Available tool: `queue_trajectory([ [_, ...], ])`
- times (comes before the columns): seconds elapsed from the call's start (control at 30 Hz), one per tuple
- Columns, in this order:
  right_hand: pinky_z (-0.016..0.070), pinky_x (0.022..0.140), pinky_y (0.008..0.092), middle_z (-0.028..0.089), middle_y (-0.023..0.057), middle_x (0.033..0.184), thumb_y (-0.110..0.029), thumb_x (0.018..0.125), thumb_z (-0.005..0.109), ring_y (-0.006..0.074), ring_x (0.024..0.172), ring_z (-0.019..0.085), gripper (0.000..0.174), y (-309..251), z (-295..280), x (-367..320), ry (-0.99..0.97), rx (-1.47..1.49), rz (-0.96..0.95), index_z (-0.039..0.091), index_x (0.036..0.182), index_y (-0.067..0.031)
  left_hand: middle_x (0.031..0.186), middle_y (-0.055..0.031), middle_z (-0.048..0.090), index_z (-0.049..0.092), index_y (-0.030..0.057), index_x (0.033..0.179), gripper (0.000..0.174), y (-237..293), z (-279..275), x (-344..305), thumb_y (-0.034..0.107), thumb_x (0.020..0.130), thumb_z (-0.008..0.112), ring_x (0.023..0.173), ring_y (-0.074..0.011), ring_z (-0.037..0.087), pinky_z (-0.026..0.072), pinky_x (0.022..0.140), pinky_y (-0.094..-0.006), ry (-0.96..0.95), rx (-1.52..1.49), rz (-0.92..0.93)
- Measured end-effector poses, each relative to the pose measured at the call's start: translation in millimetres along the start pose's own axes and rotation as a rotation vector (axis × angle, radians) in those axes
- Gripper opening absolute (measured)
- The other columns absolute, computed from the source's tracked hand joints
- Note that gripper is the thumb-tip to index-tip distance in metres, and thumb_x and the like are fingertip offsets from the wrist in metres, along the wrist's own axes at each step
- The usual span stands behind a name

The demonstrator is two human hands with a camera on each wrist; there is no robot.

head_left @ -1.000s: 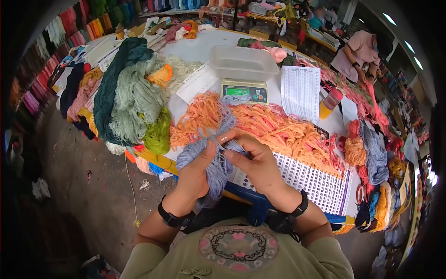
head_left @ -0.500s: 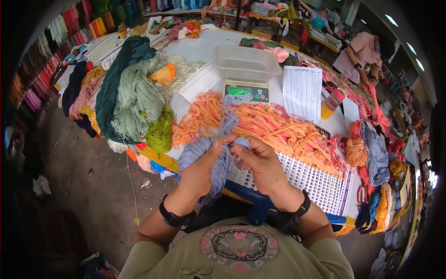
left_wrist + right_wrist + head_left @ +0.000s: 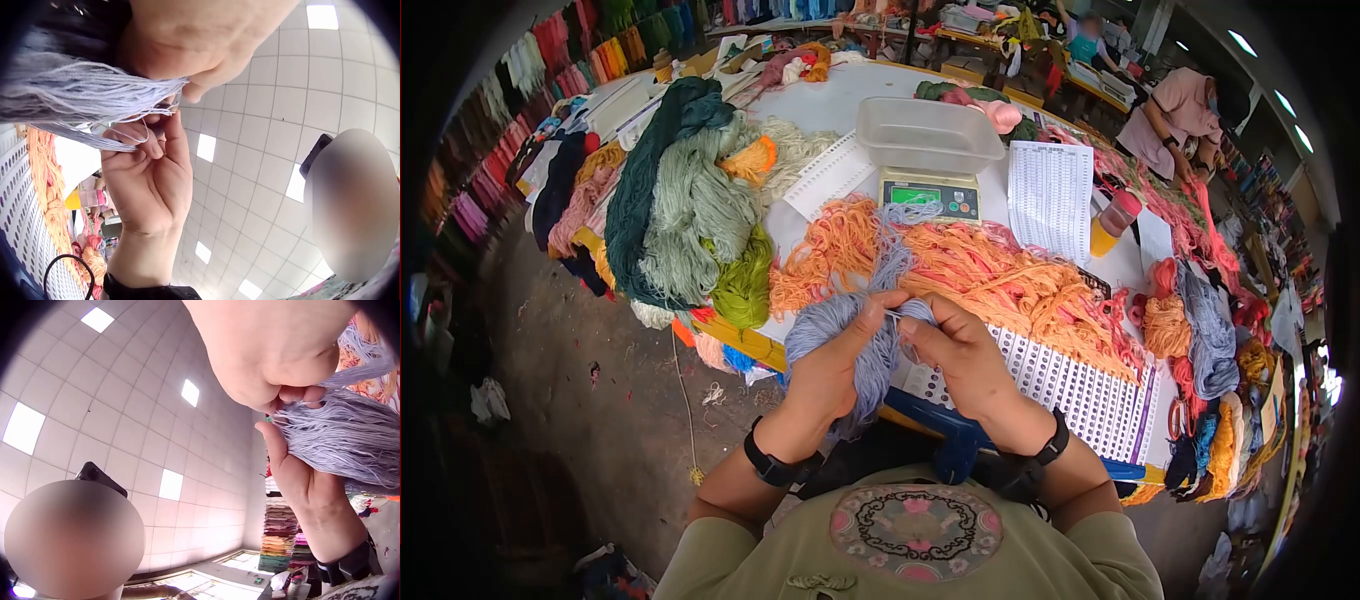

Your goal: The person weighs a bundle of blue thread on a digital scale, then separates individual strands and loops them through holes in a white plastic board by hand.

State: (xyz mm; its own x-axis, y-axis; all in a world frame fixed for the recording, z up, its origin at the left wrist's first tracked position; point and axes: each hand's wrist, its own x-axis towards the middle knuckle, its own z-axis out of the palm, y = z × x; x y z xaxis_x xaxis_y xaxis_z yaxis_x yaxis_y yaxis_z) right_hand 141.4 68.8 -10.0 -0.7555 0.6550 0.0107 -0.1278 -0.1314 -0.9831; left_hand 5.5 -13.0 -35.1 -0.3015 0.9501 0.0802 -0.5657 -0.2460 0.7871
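A skein of lavender-blue yarn point(image 3: 878, 372) hangs in my left hand point(image 3: 822, 375), which grips it near its top. My right hand point(image 3: 972, 370) faces it, fingers bent, pinching strands beside the left thumb tip. In the left wrist view, a thin loop of yarn curves by the right fingers point(image 3: 153, 149) and the strands gather to a narrow bunch there. The right wrist view has the skein point(image 3: 350, 440) spread above the left palm point(image 3: 312, 487). More of the blue yarn trails from the hands over orange yarn point(image 3: 1000, 285) toward the scale point(image 3: 930, 198).
A clear plastic tub point(image 3: 930, 135) sits on the scale. Printed sheets point(image 3: 1050, 200) and a pink-lidded jar point(image 3: 1115, 215) are to its right. Green skeins point(image 3: 700, 190) heap at the left table edge, and a perforated white panel point(image 3: 1080, 400) lies in front. Another person point(image 3: 1180, 120) works at right.
My right fingers have turned and closed nearer the left thumb, with a bunch of blue strands now looped at them. In the last half second the hands have barely moved.
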Motion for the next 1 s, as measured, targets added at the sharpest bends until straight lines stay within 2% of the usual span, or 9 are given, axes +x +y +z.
queue_trajectory([
  [0.1, 0.0407, 0.072, 0.0216, 0.06, -0.0032, 0.099, -0.014, 0.094, 0.057, 0.0046, 0.083, 0.048, 0.024, -4.2, 0.4, 0.0, -0.088, 0.091, 0.01, 0.061, 0.117, -0.0064, 0.106, -0.0097, 0.064, 0.06, -0.0023, 0.114, 0.028, -1.2, -0.3, 0.4, 0.016, 0.094, 0.058, 0.094, -0.0183, 0.06, 0.047, 0.084, -0.0318, 0.026, 0.141, 0.097],
  [0.3, 0.0374, 0.066, 0.0201, 0.062, -0.0025, 0.112, -0.014, 0.095, 0.055, 0.0027, 0.077, 0.045, 0.021, -4.1, -0.9, 0.4, -0.121, 0.314, 0.052, 0.061, 0.114, -0.0061, 0.096, -0.0075, 0.065, 0.063, -0.0022, 0.107, 0.019, 7.5, 3.9, -0.7, 0.005, 0.09, 0.061, 0.087, -0.0147, 0.06, 0.0475, 0.08, -0.0279, -0.027, 0.021, 0.065],
  [0.43, 0.0369, 0.065, 0.0202, 0.061, -0.0043, 0.098, -0.014, 0.095, 0.056, 0.0037, 0.071, 0.043, 0.018, -6.1, -3.3, 2.1, -0.113, 0.336, 0.075, 0.062, 0.11, -0.0051, 0.1, -0.0084, 0.064, 0.062, -0.001, 0.108, 0.022, 7.0, 6.0, -1.5, 0.009, 0.089, 0.062, 0.088, -0.0172, 0.06, 0.0484, 0.077, -0.0313, 0.024, 0.091, 0.096],
  [0.5, 0.0369, 0.065, 0.0201, 0.061, -0.0044, 0.094, -0.014, 0.095, 0.056, 0.0041, 0.07, 0.043, 0.018, -6.2, -3.9, 3.4, -0.092, 0.298, 0.066, 0.062, 0.109, -0.0051, 0.096, -0.0065, 0.063, 0.062, -0.0018, 0.105, 0.019, 6.3, 5.8, -0.7, 0.007, 0.088, 0.064, 0.092, -0.0145, 0.059, 0.0462, 0.084, -0.0275, -0.017, 0.049, 0.098],
  [0.57, 0.037, 0.065, 0.0203, 0.058, -0.0037, 0.086, -0.014, 0.096, 0.055, 0.0049, 0.07, 0.043, 0.017, -8.4, -2.2, 3.2, -0.064, 0.01, -0.015, 0.062, 0.107, -0.005, 0.098, -0.0068, 0.064, 0.062, -0.0016, 0.105, 0.019, 1.0, 1.4, 0.9, 0.007, 0.088, 0.064, 0.093, -0.0143, 0.059, 0.0459, 0.086, -0.0279, -0.008, 0.073, 0.11],
  [0.73, 0.0363, 0.064, 0.0206, 0.06, 0.0005, 0.087, -0.016, 0.096, 0.054, 0.0051, 0.07, 0.045, 0.016, -10.7, -11.1, 5.4, -0.091, 0.227, 0.089, 0.061, 0.102, -0.0036, 0.102, -0.0078, 0.064, 0.062, -0.0012, 0.104, 0.018, 6.0, 7.5, -2.1, 0.005, 0.088, 0.064, 0.096, -0.0139, 0.059, 0.0457, 0.088, -0.0286, 0.041, 0.073, 0.064],
  [0.8, 0.036, 0.065, 0.0207, 0.06, 0.0015, 0.087, -0.016, 0.096, 0.053, 0.0051, 0.071, 0.045, 0.016, -15.3, -17.9, 6.9, -0.077, 0.361, 0.117, 0.061, 0.101, -0.0031, 0.104, -0.0101, 0.065, 0.061, -0.0028, 0.111, 0.026, 4.7, 6.3, -3.3, 0.01, 0.088, 0.062, 0.094, -0.0187, 0.061, 0.0483, 0.084, -0.0319, 0.024, 0.156, 0.149],
  [0.87, 0.0345, 0.061, 0.0188, 0.062, 0.004, 0.091, -0.015, 0.095, 0.054, 0.0036, 0.069, 0.046, 0.016, -17.9, -28.3, 8.1, -0.182, 0.468, 0.197, 0.06, 0.101, -0.0017, 0.105, -0.0111, 0.065, 0.06, -0.0035, 0.113, 0.028, 5.0, 0.5, -3.3, 0.01, 0.089, 0.06, 0.095, -0.0197, 0.062, 0.0482, 0.086, -0.0324, 0.055, 0.073, 0.081],
  [1.0, 0.0322, 0.053, 0.0167, 0.061, 0.0037, 0.088, -0.012, 0.095, 0.053, 0.0026, 0.062, 0.044, 0.014, -20.8, -36.8, 8.7, -0.318, 0.317, 0.326, 0.059, 0.102, -0.0013, 0.104, -0.0136, 0.065, 0.061, -0.0051, 0.11, 0.026, 12.3, -6.0, -2.0, 0.01, 0.091, 0.054, 0.099, -0.0218, 0.062, 0.0497, 0.087, -0.0321, 0.068, -0.027, 0.019],
])
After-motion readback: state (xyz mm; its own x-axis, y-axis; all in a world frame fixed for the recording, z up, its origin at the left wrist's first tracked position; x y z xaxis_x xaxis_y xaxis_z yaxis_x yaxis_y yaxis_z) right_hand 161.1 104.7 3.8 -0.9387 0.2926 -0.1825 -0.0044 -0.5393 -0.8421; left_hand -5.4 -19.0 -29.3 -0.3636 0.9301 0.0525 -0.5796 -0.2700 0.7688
